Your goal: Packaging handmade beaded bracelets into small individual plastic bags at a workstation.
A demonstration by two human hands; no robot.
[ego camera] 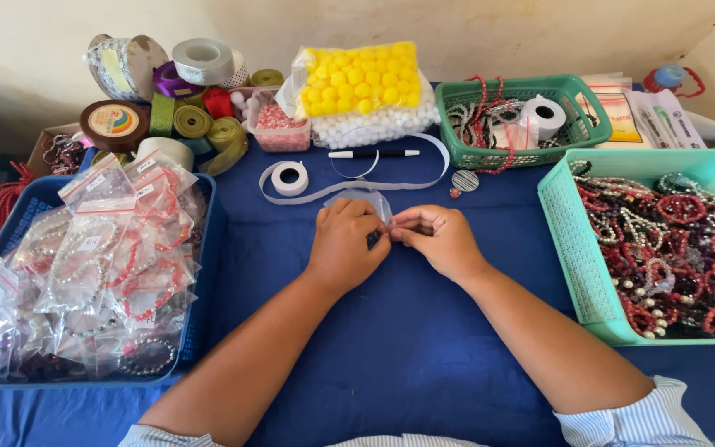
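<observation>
My left hand [345, 244] and my right hand [440, 240] meet at the middle of the blue tablecloth [391, 348]. Together they pinch a small clear plastic bag [371, 203] whose top sticks out behind the fingers. Something dark shows between the fingertips; I cannot tell what it is. A roll of white tape [290, 177] with a long loose strip lies just beyond the hands, beside a black and white pen [374, 153].
A blue tray [208, 248] of bagged bracelets sits at left. At right is a teal basket [564, 240] full of beaded bracelets. Behind stand a green basket [457, 149], bags of yellow and white pom-poms [366, 91] and ribbon spools [192, 120].
</observation>
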